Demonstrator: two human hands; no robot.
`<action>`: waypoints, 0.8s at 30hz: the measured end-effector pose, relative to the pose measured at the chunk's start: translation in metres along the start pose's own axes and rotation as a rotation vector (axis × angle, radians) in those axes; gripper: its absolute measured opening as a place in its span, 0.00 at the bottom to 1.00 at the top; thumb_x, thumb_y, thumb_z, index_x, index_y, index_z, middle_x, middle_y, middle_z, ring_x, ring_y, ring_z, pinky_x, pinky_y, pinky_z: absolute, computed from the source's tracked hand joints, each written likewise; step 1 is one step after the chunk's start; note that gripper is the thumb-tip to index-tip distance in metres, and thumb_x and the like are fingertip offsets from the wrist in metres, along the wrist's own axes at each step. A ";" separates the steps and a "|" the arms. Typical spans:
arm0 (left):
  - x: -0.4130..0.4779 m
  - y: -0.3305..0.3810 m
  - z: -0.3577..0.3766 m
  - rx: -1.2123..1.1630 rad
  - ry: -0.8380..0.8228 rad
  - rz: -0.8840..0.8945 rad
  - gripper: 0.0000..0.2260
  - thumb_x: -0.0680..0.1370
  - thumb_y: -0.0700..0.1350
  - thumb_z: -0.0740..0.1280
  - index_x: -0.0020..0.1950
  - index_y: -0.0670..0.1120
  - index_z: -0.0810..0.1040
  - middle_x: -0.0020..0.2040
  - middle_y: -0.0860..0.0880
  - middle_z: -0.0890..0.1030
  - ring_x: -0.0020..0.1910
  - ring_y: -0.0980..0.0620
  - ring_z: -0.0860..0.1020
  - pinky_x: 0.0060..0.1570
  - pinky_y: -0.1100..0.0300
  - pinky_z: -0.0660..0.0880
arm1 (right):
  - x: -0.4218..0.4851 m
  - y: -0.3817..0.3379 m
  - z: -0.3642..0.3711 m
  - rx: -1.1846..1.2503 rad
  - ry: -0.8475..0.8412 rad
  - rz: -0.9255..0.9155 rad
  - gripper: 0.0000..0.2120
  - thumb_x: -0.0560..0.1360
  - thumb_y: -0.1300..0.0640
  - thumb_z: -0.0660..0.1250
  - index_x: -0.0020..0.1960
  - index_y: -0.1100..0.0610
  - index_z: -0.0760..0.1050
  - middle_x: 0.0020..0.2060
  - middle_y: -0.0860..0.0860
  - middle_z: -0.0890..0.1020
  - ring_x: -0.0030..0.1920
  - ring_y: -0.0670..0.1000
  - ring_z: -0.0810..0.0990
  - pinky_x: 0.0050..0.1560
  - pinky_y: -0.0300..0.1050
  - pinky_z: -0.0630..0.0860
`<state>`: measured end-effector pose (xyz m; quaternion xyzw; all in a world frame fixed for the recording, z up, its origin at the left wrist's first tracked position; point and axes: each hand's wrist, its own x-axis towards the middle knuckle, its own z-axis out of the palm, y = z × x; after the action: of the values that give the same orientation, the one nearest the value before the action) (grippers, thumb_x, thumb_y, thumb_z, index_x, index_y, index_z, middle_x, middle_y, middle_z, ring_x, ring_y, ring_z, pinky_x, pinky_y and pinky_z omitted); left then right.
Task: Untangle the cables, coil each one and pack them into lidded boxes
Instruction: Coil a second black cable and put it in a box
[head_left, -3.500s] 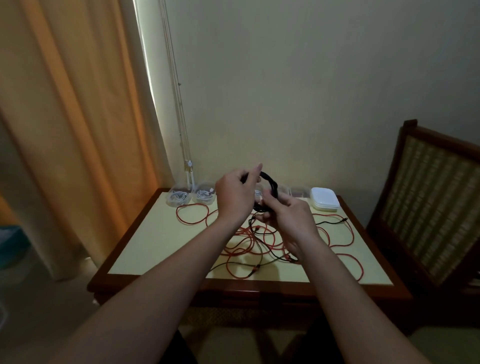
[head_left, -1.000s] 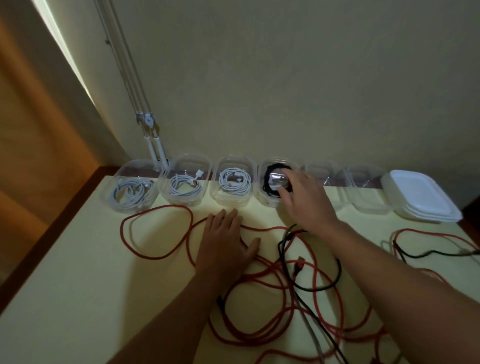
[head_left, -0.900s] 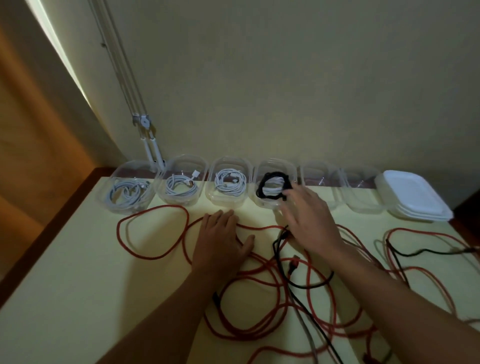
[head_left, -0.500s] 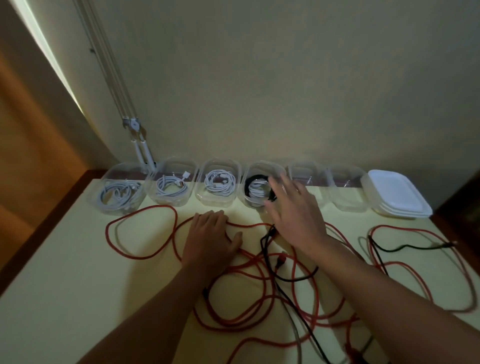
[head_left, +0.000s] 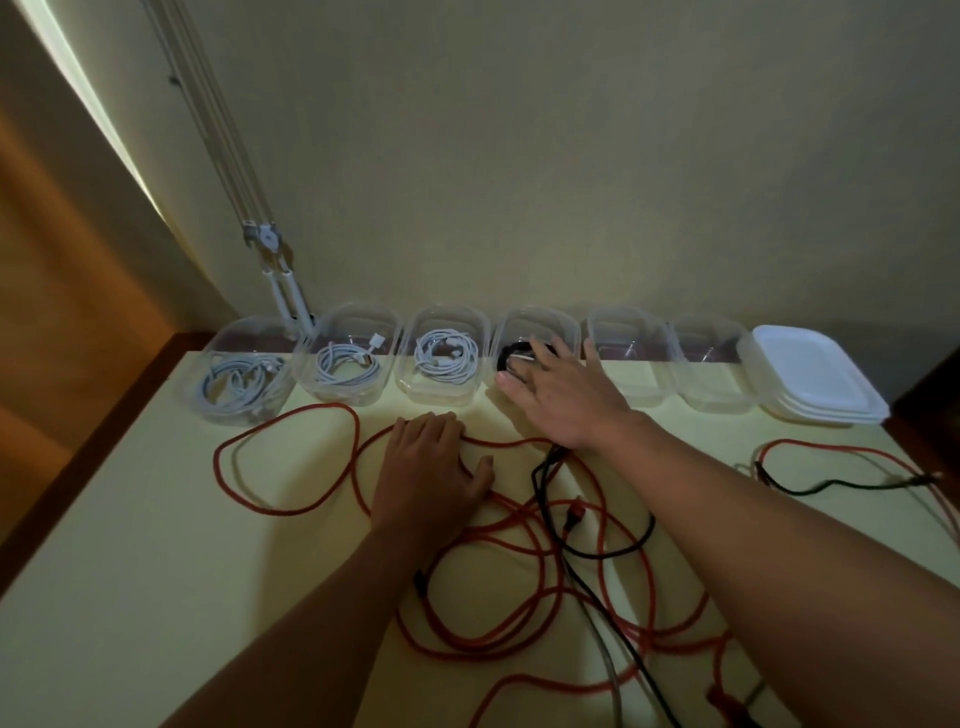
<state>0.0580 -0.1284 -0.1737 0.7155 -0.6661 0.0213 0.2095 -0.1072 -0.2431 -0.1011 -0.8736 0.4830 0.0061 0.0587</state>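
Observation:
Six clear boxes line the wall. The first box (head_left: 239, 384), second box (head_left: 348, 364) and third box (head_left: 444, 353) each hold a coiled white cable. A coiled black cable (head_left: 511, 351) lies in the fourth box (head_left: 540, 319). My right hand (head_left: 563, 395) reaches over that box's front rim with fingers spread on the coil, hiding most of it. My left hand (head_left: 428, 467) lies flat, palm down, on the tangled red cable (head_left: 283, 512). A loose black cable (head_left: 608, 553) winds through the red loops.
Two empty clear boxes (head_left: 623, 358) (head_left: 709, 364) stand right of the fourth. A stack of white lids (head_left: 815, 379) sits at the far right. Another black cable (head_left: 831, 488) lies with red loops near the right edge. A curtain hangs on the left.
Both hands held the black coil in the air 3.5 s ago. The coil now lies in the fourth box under my right fingers, and my left hand rests flat on the red cable.

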 end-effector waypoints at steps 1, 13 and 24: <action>0.000 0.000 0.000 0.000 0.007 0.002 0.26 0.76 0.63 0.59 0.63 0.46 0.76 0.61 0.48 0.79 0.63 0.48 0.73 0.72 0.45 0.65 | -0.005 0.000 -0.002 0.027 0.038 -0.002 0.36 0.80 0.32 0.37 0.80 0.47 0.60 0.82 0.53 0.50 0.82 0.54 0.44 0.78 0.64 0.37; 0.000 0.004 -0.005 -0.132 -0.197 -0.097 0.33 0.78 0.66 0.61 0.74 0.44 0.68 0.75 0.44 0.68 0.76 0.45 0.62 0.75 0.49 0.62 | -0.194 0.030 0.017 0.159 0.068 0.122 0.29 0.82 0.35 0.46 0.80 0.43 0.57 0.81 0.47 0.57 0.81 0.51 0.49 0.80 0.55 0.43; -0.099 0.095 -0.029 -0.137 -0.230 0.047 0.38 0.77 0.73 0.42 0.82 0.52 0.52 0.82 0.54 0.45 0.80 0.50 0.39 0.77 0.50 0.37 | -0.210 0.005 0.072 0.000 0.138 0.292 0.24 0.83 0.44 0.46 0.77 0.41 0.65 0.77 0.53 0.66 0.79 0.61 0.58 0.78 0.64 0.50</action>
<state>-0.0368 -0.0279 -0.1519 0.6814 -0.7022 -0.1014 0.1796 -0.2204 -0.0607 -0.1594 -0.7925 0.6077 -0.0455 0.0236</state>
